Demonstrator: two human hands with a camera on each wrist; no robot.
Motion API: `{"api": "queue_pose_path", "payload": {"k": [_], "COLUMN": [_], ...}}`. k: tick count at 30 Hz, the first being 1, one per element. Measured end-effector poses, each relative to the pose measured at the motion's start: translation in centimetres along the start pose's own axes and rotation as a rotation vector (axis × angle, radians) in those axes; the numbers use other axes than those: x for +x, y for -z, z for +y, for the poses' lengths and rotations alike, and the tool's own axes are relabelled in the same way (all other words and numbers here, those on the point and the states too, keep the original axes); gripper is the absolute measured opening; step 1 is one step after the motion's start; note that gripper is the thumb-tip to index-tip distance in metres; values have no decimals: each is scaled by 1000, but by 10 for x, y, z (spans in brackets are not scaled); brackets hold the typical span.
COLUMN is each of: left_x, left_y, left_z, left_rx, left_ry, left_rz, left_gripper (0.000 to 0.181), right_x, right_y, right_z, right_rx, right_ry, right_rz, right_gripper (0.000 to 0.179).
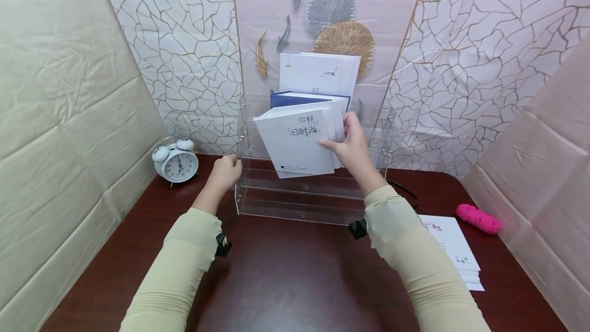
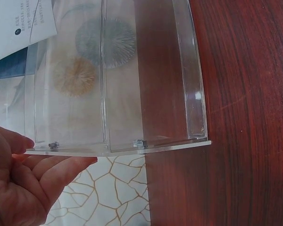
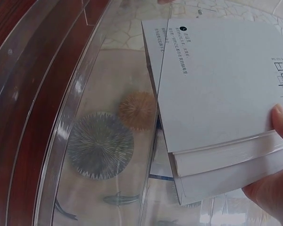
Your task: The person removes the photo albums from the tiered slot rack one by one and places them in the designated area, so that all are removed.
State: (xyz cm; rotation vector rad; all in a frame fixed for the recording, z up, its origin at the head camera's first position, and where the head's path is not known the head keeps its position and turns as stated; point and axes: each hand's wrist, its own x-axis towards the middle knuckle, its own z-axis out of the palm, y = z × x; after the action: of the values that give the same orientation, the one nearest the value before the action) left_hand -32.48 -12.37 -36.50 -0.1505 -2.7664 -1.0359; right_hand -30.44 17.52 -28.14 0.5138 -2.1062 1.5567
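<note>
My right hand (image 1: 352,145) grips a white book (image 1: 299,147) by its right edge, thumb on the cover and fingers behind, as the right wrist view also shows. The book is tilted and overlaps the tiers of a clear acrylic rack (image 1: 299,214). Behind it stand a blue-covered book (image 1: 295,99) and, higher up, another white book (image 1: 306,70). My left hand (image 1: 226,173) holds the rack's left side panel; in the left wrist view the thumb (image 2: 19,141) lies on one side of the panel's edge and the fingers on the other.
A white twin-bell alarm clock (image 1: 180,164) stands left of the rack. On the right lie a stack of white books (image 1: 456,250) and a bright pink fuzzy roll (image 1: 478,219). Patterned cloth (image 1: 189,55) hangs behind the dark red wooden table (image 1: 281,275).
</note>
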Motion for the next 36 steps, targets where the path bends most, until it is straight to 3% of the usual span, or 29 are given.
{"api": "queue_pose_path", "payload": {"k": [10,20,30,36], "left_x": [0,1,1,1], "left_y": [0,0,0,-1], "left_z": [1,2,0,0], "left_rx": [1,14,21,15], "left_ry": [21,2,2,2], "left_rz": [-18,-17,-10,-14], "left_gripper": [28,26,28,28], "right_x": [0,-2,-1,-3], "right_y": [4,12,21,29], "right_z": [0,0,-8,-12], "right_rx": [58,165,147,192], "right_ry": [-20,-34,-23,-15], "right_rz": [-10,5,35,66], "right_gripper": [51,50,50,49]}}
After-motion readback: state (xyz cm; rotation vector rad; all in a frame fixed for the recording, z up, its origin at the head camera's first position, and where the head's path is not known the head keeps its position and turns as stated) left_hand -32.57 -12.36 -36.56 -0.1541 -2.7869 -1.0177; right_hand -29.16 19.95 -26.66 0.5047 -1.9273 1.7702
